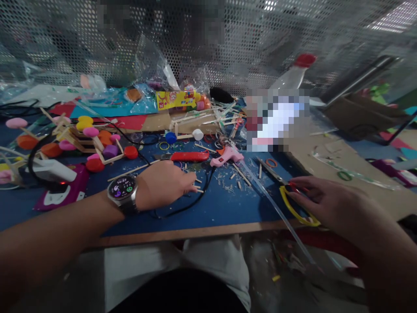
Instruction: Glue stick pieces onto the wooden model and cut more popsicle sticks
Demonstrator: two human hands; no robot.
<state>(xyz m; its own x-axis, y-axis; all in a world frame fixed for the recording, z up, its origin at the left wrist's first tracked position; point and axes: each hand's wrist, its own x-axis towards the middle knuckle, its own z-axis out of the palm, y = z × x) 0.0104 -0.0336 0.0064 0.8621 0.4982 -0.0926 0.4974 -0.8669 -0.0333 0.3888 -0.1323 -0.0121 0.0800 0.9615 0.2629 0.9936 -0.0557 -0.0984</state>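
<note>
My left hand (166, 182), with a watch on its wrist, is low over the blue table. Its fingertips are pinched together at a short wooden stick (198, 190); the palm side is hidden. A red utility knife (190, 156) lies just beyond that hand. To its right rests a pink glue gun (227, 157) with a long clear glue stick (270, 198) stretching past the table edge. My right hand (329, 204) grips scissors (282, 182) by their yellow and red handles. The blades point away to the left, over the table.
At left stands a stick model (81, 139) with coloured caps, behind a purple power strip (61, 189). A yellow packet (176, 101) and plastic bags lie along the perforated screen. Cardboard (322, 165) covers the right side, near a red-capped bottle (293, 74). Wood scraps litter the middle.
</note>
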